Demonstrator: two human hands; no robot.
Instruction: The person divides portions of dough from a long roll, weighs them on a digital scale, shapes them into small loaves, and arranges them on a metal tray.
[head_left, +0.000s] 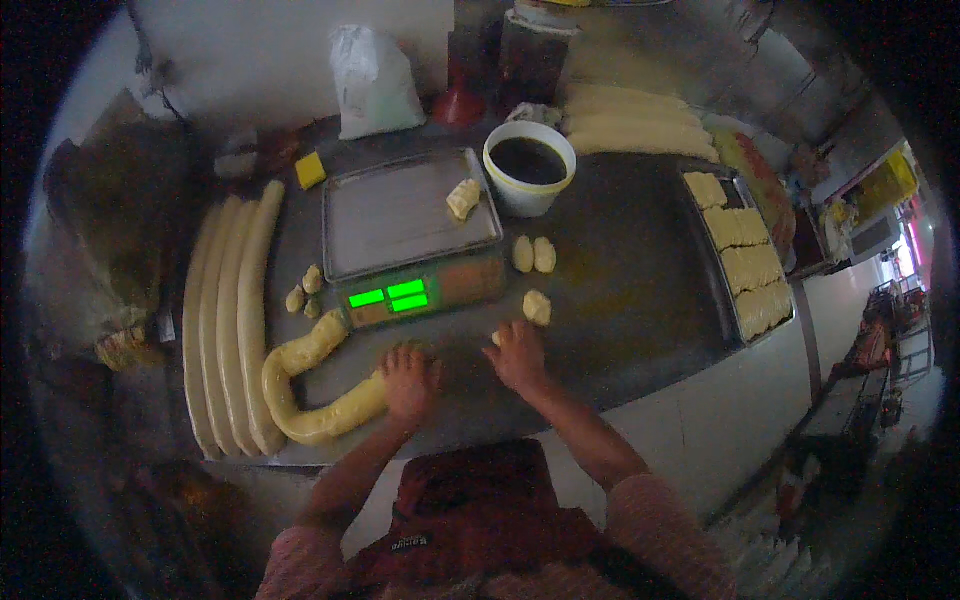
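My left hand (409, 381) rests on the cut end of a thick dough rope (322, 424), its fingers spread. The rope curves in a U up to the front of a digital scale (427, 289). A small dough piece, mostly hidden, shows at the fingertips of my right hand (519, 354); whether it is gripped I cannot tell. Just above that hand sits a dough lump (537, 307). Two oval dough pieces (535, 255) lie side by side farther up. On the scale's metal pan (397, 214) is one dough piece (463, 199). Several small scraps (303, 294) lie left of the scale.
Several long dough ropes (232, 322) lie at the left. A white bucket of dark liquid (529, 169) stands behind the scale's right corner. Farther back are more dough ropes (637, 124) and a white sack (375, 82). A tray of shaped dough (750, 262) sits at the right edge.
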